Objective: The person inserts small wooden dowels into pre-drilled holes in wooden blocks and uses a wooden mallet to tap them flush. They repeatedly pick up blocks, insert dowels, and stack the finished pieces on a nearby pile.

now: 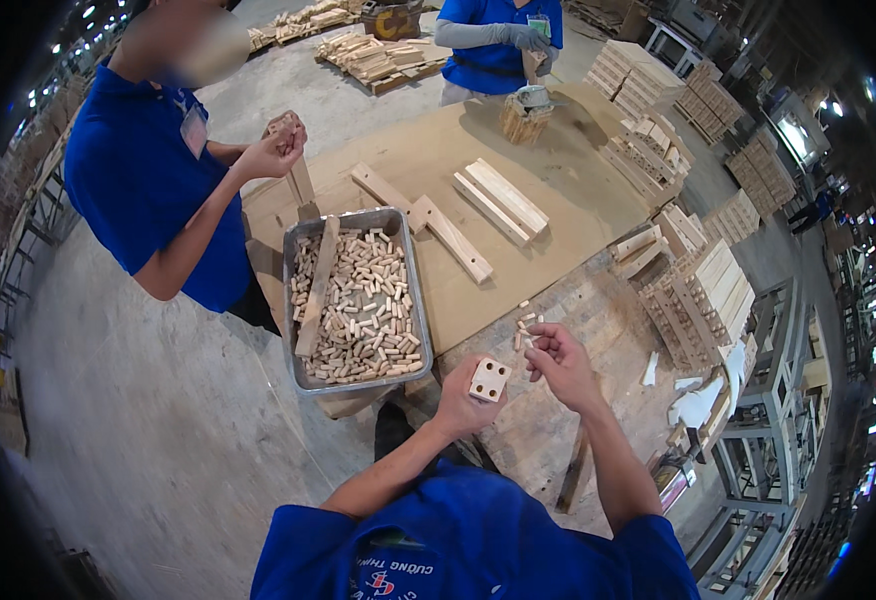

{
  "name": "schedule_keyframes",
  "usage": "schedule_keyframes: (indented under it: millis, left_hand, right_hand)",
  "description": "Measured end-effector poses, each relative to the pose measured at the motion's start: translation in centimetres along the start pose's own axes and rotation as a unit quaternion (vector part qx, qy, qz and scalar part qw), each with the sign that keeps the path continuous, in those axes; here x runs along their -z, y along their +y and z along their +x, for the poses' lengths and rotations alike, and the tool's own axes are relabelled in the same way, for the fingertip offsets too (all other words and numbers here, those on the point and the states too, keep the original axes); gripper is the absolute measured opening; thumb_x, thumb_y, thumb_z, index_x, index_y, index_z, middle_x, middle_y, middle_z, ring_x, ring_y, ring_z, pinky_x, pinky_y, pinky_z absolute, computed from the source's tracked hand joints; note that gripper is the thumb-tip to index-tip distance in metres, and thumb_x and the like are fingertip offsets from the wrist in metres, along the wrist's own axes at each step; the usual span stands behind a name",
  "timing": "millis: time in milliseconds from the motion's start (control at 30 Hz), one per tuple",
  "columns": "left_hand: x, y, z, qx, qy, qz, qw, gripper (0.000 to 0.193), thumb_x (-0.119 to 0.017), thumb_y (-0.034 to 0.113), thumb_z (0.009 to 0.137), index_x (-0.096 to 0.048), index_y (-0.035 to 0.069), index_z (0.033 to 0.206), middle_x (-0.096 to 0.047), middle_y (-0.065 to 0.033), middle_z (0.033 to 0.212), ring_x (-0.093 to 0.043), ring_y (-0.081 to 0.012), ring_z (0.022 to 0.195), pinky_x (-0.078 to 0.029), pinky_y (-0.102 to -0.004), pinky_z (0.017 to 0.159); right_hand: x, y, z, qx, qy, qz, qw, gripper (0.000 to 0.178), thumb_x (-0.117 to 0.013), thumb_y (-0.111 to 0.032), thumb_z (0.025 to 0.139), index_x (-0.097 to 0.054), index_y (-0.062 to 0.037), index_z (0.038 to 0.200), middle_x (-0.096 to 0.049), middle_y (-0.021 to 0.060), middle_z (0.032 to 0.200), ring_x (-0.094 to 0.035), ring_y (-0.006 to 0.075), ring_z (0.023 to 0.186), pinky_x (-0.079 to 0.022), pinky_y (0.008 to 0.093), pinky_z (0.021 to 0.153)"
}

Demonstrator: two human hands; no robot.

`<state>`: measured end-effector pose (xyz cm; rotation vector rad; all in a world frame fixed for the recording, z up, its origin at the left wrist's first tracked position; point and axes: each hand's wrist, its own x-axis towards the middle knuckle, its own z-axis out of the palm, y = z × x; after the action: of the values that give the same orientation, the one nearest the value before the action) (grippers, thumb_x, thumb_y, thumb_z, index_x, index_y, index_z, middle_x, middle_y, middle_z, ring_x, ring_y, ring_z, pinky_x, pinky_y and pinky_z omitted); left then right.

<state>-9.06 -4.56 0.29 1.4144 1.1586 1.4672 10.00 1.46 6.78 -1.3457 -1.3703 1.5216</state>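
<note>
My left hand (455, 402) is wrapped round a pale wooden block (489, 368). Its end faces up and shows several dark round holes; the rest of it is hidden by the hand and the view. Just to the right, my right hand (561, 368) is closed with curled fingers, close to a few loose wooden dowels (520, 340) on the worktable. Whether a dowel is between those fingers is hard to make out. Left of my hands stands a grey tray (290, 300) full of short dowels (368, 300), with a wooden strip (318, 285) lying across them.
Drilled wooden pieces (453, 240) and paired strips (501, 200) lie on the brown table cover (388, 180). A co-worker (158, 190) at the left handles a wooden piece; another (498, 50) works at the far side. Stacked wood (698, 300) lines the right edge, beside a white cloth (698, 403).
</note>
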Motion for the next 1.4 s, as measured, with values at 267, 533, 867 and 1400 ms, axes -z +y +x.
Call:
schedule_keyframes:
  millis: [267, 533, 867, 1400]
  left_hand:
    - [0.1, -0.5, 0.6, -0.030, -0.053, 0.054, 0.997, 0.045, -0.085, 0.010, 0.076, -0.063, 0.006, 0.116, -0.064, -0.0145, 0.098, -0.068, -0.0375, 0.090, -0.055, -0.0418, 0.078]
    - [0.3, 0.1, 0.7, -0.074, -0.044, 0.042, 0.995, 0.046, -0.083, 0.009, 0.076, -0.065, 0.007, 0.118, -0.066, -0.0142, 0.102, -0.068, -0.0368, 0.092, -0.055, -0.0421, 0.080]
    - [0.3, -0.1, 0.8, -0.064, -0.060, 0.026, 0.996, 0.050, -0.083, 0.008, 0.072, -0.065, 0.008, 0.119, -0.065, -0.0158, 0.103, -0.063, -0.0411, 0.099, -0.050, -0.0473, 0.088]
    - [1.2, -0.5, 0.6, -0.042, -0.010, 0.018, 0.999, 0.050, -0.084, 0.011, 0.075, -0.062, 0.006, 0.120, -0.066, -0.0168, 0.105, -0.066, -0.0388, 0.097, -0.054, -0.0458, 0.085]
  right_hand:
    - [-0.7, -9.9, -3.5, 0.302, -0.105, -0.394, 0.862, 0.021, -0.074, -0.004, 0.094, -0.072, -0.0059, 0.115, -0.061, 0.0128, 0.091, -0.065, 0.0315, 0.080, -0.053, 0.0411, 0.069]
    - [-2.1, -11.3, -1.7, 0.292, -0.201, -0.475, 0.806, 0.020, -0.073, 0.000, 0.088, -0.068, -0.0041, 0.108, -0.061, 0.0144, 0.100, -0.067, 0.0349, 0.090, -0.056, 0.0435, 0.075]
    - [-4.5, -14.7, -1.0, 0.260, -0.310, -0.645, 0.648, 0.019, -0.067, -0.001, 0.079, -0.062, -0.0033, 0.096, -0.057, 0.0150, 0.093, -0.063, 0.0354, 0.090, -0.054, 0.0476, 0.075]
    - [-5.8, -15.4, -0.8, 0.225, -0.211, -0.540, 0.783, 0.028, -0.071, -0.009, 0.093, -0.068, 0.0003, 0.119, -0.066, 0.0170, 0.100, -0.069, 0.0325, 0.087, -0.057, 0.0420, 0.074]
